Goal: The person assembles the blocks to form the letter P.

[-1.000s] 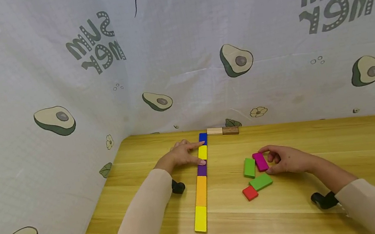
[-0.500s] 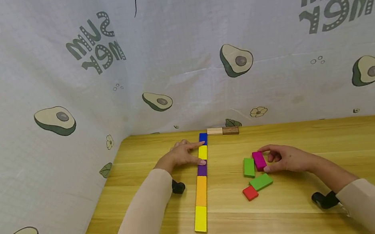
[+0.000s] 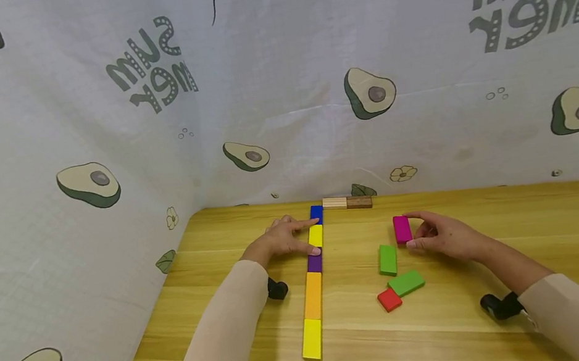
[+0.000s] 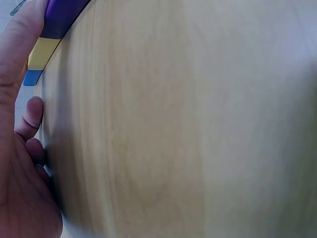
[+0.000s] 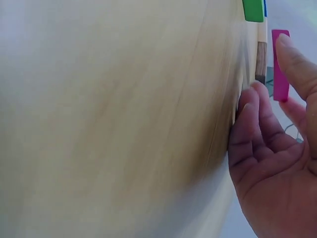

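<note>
In the head view a straight row of blocks runs front to back: a yellow block, an orange block, a purple block, another yellow block and a blue block. My left hand rests on the row, index finger across the blue block and thumb tip on the purple one. A magenta block is pinched at its two ends by the thumb and index finger of my right hand. The right wrist view shows the magenta block raised off the wooden table.
Two green blocks and a red block lie in front of the right hand. Behind, a light wood block and a dark brown block meet the row's far end. A printed white curtain closes off the table's back.
My right hand has lifted the magenta block away from beside the green one and shifted it farther back. The left hand stays on the row.
</note>
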### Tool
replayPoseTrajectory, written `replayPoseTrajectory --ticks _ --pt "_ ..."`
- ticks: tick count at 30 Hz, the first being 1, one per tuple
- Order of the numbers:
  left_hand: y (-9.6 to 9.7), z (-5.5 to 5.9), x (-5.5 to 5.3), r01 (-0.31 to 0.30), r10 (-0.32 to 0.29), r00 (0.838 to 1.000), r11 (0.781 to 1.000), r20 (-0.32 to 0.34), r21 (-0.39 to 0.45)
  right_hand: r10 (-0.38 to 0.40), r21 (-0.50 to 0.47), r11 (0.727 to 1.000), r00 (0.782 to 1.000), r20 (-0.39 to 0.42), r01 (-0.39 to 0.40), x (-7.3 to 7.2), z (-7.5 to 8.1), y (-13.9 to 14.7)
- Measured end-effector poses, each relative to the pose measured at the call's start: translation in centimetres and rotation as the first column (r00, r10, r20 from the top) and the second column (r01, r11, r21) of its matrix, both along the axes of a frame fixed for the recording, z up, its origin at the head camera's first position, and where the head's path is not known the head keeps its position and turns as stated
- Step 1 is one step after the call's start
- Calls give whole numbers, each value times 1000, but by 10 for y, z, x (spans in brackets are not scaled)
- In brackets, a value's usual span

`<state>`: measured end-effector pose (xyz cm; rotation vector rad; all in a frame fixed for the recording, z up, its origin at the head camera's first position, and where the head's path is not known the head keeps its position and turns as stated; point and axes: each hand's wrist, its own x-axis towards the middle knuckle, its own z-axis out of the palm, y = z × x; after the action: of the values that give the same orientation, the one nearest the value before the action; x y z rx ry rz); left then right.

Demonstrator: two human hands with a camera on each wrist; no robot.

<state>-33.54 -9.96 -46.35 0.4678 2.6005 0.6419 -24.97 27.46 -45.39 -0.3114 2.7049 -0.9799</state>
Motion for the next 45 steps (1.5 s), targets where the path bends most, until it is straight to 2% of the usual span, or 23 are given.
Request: replayPoseTrajectory --ticks 3,9,16,21,29,45 --pt "0 1 0 2 -2 1000 1000 0 -2 -20 24 999 999 -43 21 -5 1 -4" --pt "1 1 1 0 0 1000 1000 6 -5 -29 4 1000 996 -86 30 -22 1 -12" --pt "1 0 0 1 -1 1000 1000 -3 -3 -13 54 998 999 -44 16 -44 -1 -20" --pt "2 -1 0 2 -2 1000 1000 -4 -3 6 97 995 1000 -1 -6 -54 -1 -22" --pt "1 -1 0 0 0 1000 1000 -7 -9 4 105 994 999 46 -9 -58 2 -26" --pt "0 -2 -1 -7 7 1000 1000 0 8 21 110 994 999 51 -26 -61 2 -27"
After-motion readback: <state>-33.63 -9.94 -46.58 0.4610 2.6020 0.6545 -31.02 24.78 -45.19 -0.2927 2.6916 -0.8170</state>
